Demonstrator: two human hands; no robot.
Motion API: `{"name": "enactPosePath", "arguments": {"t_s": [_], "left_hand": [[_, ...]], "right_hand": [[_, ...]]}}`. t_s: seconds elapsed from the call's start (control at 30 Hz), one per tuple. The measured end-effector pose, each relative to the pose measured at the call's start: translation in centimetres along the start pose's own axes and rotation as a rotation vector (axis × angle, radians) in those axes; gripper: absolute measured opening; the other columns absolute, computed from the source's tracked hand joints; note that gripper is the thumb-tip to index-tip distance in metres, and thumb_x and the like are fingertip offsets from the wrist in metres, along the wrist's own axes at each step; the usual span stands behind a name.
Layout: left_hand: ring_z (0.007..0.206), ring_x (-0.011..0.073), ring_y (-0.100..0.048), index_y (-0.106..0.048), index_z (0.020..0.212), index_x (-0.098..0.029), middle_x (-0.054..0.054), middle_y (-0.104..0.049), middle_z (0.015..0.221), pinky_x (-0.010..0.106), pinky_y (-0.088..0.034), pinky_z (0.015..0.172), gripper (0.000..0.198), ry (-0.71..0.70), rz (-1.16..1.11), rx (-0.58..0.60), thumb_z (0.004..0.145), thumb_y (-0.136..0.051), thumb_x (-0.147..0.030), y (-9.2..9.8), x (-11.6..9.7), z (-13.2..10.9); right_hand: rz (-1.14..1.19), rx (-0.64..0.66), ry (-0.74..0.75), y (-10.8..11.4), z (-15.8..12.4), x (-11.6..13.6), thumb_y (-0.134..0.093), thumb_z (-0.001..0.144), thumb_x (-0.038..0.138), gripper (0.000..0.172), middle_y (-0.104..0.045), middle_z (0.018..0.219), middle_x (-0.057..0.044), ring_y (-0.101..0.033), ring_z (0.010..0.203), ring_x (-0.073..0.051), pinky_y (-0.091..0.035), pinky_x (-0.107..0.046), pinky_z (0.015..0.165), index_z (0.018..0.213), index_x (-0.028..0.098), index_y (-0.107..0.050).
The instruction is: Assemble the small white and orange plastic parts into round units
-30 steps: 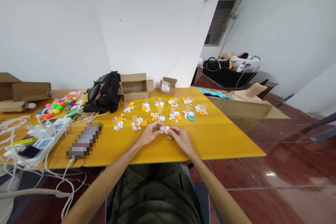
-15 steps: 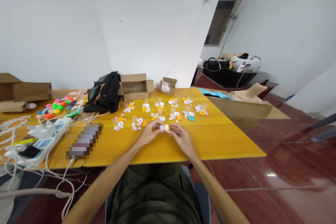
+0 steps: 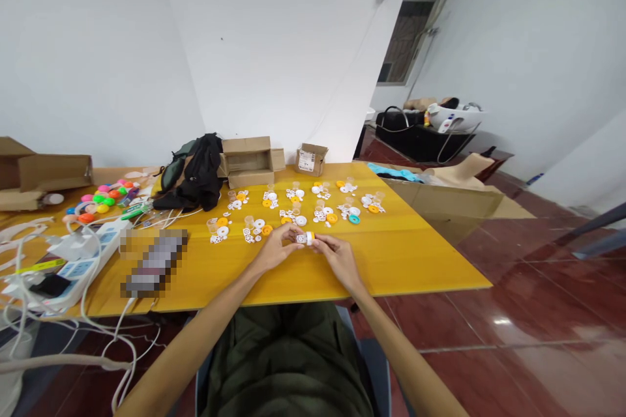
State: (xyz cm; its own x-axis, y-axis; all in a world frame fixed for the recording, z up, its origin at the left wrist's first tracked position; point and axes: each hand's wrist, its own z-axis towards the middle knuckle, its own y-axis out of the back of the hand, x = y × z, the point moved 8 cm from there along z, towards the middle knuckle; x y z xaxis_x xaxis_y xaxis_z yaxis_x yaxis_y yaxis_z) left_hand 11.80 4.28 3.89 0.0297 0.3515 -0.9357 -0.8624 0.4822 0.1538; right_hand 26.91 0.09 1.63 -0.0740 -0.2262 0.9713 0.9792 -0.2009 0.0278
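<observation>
Jar [image 3: 308, 239], dotted pieces [image 3: 300, 239] inside, left hand [image 3: 280, 246], right hand [image 3: 336, 257], each grip closed on it

Yellow table [image 3: 405, 254], clear cups [image 3: 249, 221], orange discs [image 3: 332, 218], cardboard box [image 3: 252, 178], probably a blurred phone [image 3: 155, 264]

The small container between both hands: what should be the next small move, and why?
Perhaps gently turn the white-and-orange cap with the right hand: that hand is at the cap, the left hand holds the container, and whether the cap is fully closed is too small to tell.
</observation>
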Motion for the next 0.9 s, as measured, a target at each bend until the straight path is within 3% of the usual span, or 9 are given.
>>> {"name": "enactPosePath", "arguments": {"t_s": [0.4, 0.73, 0.9], "left_hand": [[0.084, 0.0159, -0.066, -0.063, 0.092, -0.019, 0.0, -0.066, 0.091, 0.03, -0.052, 0.083, 0.022, 0.041, -0.021, -0.014, 0.074, -0.075, -0.024, -0.1, 0.6, 0.1], [0.084, 0.017, -0.061, -0.064, 0.089, -0.02, 0.001, -0.064, 0.089, 0.031, -0.05, 0.084, 0.018, -0.084, 0.09, -0.045, 0.074, -0.074, -0.021, 0.3, -0.6, 0.0], [0.086, 0.0172, -0.062, -0.063, 0.1, -0.021, 0.003, -0.066, 0.099, 0.031, -0.051, 0.082, 0.035, -0.022, 0.032, -0.003, 0.071, -0.081, -0.029, -0.2, 0.3, 0.0]], "right_hand": [[0.056, -0.124, 0.019, -0.2, -0.4, 0.0, -0.074, 0.07, 0.046, 0.028, -0.081, 0.094, -0.006, -0.074, 0.091, -0.029, -0.059, -0.044, 0.086, 0.086, 0.025, -0.08], [0.046, -0.115, 0.045, -0.2, -0.3, 0.6, -0.074, 0.07, 0.048, 0.025, -0.08, 0.094, -0.006, -0.074, 0.092, -0.03, -0.058, -0.045, 0.088, 0.08, 0.026, -0.081], [0.069, -0.115, -0.016, -0.1, -0.2, 0.1, -0.077, 0.067, 0.051, 0.03, -0.081, 0.094, -0.006, -0.074, 0.093, -0.031, -0.057, -0.045, 0.088, 0.082, 0.025, -0.082]]}}
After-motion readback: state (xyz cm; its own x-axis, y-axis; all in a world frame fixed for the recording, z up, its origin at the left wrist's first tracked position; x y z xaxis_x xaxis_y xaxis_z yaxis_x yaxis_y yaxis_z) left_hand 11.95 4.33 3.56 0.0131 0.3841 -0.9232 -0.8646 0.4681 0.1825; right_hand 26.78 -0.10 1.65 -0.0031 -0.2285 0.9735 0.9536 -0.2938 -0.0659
